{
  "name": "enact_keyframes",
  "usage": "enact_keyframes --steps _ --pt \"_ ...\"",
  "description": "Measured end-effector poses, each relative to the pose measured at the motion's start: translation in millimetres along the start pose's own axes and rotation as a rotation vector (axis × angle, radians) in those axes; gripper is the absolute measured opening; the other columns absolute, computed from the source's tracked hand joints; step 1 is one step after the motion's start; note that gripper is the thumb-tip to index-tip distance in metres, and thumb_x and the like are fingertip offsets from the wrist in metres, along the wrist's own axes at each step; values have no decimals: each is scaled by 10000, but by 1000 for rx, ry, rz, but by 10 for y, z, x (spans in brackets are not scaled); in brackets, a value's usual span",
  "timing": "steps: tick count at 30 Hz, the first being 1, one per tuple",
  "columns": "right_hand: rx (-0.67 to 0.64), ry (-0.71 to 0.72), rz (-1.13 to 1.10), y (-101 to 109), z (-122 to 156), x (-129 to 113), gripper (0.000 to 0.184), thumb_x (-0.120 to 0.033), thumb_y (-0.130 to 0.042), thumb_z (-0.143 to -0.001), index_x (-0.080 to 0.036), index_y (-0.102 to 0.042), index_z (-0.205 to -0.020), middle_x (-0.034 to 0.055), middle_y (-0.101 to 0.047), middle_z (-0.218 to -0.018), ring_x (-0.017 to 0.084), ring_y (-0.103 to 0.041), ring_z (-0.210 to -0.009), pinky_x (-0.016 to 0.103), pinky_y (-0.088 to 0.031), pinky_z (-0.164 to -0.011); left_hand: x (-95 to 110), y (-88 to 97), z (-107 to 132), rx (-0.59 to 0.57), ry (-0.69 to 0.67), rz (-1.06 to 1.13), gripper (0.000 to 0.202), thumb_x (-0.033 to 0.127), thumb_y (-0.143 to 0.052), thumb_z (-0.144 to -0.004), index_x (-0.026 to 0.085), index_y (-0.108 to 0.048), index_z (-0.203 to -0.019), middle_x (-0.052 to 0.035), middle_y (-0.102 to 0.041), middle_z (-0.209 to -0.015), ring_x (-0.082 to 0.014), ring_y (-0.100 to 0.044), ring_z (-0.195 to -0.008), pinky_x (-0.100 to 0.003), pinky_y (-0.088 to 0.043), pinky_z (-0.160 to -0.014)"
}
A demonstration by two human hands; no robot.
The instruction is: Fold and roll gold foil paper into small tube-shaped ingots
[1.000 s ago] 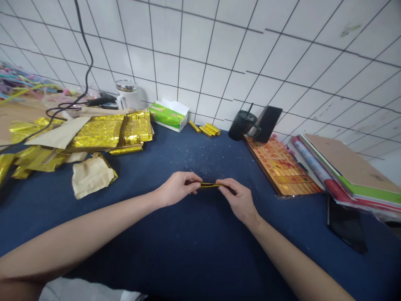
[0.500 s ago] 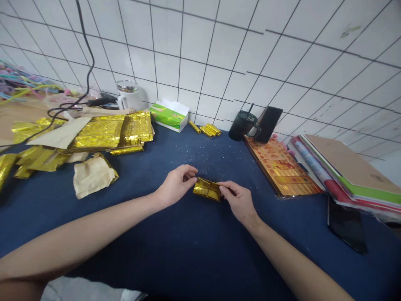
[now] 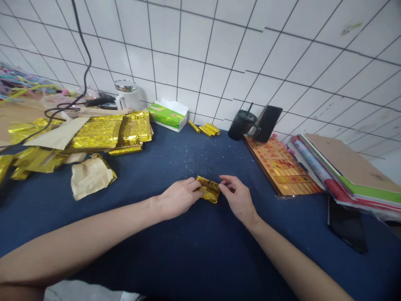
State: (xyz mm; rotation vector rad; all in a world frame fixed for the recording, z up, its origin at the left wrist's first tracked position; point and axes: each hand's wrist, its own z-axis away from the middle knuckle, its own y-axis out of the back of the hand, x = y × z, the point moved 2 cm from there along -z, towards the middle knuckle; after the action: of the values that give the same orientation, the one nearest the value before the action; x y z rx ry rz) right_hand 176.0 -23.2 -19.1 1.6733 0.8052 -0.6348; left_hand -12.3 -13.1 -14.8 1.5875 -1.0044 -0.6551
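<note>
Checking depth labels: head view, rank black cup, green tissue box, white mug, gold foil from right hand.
1. gold foil, pinched by right hand
2. black cup, ahead by wall
3. green tissue box, ahead-left
4. white mug, far left

**Foil ends covered, piles cropped**

Fingertips of the left hand and right hand cover both ends of the small folded gold foil paper. At the dark blue table's left edge, the heap of gold foil sheets is cut off. At its right edge, the cropped stack of coloured folders overlaps a flat black slab.
</note>
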Motion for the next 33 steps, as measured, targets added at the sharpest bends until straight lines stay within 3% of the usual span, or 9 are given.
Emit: enact_keyframes --steps 2,5,7,11,21,28,33 --pt "62 188 140 68 78 -131 125 -243 -487 -786 -186 -589 -831 43 -572 -776 140 -540 -645 285 -464 -630 -5 3 0 -6 50 -6 238 179 -373 -852 161 -599 -924 -82 -505 -881 -189 -475 -814 -299 -441 -668" --pt "-102 491 289 73 226 -295 161 -203 -459 -815 -197 -606 -752 46 -565 -751 145 -538 -690 274 -454 -647 5 14 -1 -14 68 2 239 188 -379 -850 166 -608 -917 -76 -481 -842 -188 -461 -784 -302 -434 -649" --pt "-176 583 406 38 290 -325 164 -184 -459 -814 -193 -617 -772 53 -566 -756 160 -534 -708 292 -456 -647 8 18 -4 -16 68 6 246 181 -374 -852 164 -610 -919 -74 -482 -818 -184 -457 -767 -306 -429 -655" --pt "-266 573 527 -52 283 -249 127 -183 -484 -806 -183 -610 -815 61 -554 -780 178 -517 -720 322 -472 -644 -1 19 -9 -14 53 11 251 174 -369 -852 161 -611 -918 -70 -497 -793 -179 -458 -751 -306 -423 -673" --pt "-289 554 552 -75 186 -182 164 -164 -446 -825 -165 -605 -782 62 -551 -773 178 -512 -739 326 -465 -674 -31 36 -38 -21 64 62 134 161 -413 -830 131 -538 -869 -49 -538 -819 -163 -489 -767 -303 -421 -748" --pt "-240 585 595 -101 166 -175 237 -144 -383 -844 -157 -598 -745 68 -562 -742 174 -520 -728 309 -456 -669 -38 42 -40 -34 66 42 135 168 -425 -827 132 -555 -818 -58 -531 -824 -172 -487 -776 -311 -424 -736" --pt "-189 484 443 -91 135 -131 186 -151 -407 -844 -164 -586 -796 46 -598 -762 156 -547 -737 287 -459 -682 -79 43 -52 -13 134 131 192 151 -396 -844 144 -587 -834 -48 -539 -799 -158 -488 -761 -276 -424 -697"
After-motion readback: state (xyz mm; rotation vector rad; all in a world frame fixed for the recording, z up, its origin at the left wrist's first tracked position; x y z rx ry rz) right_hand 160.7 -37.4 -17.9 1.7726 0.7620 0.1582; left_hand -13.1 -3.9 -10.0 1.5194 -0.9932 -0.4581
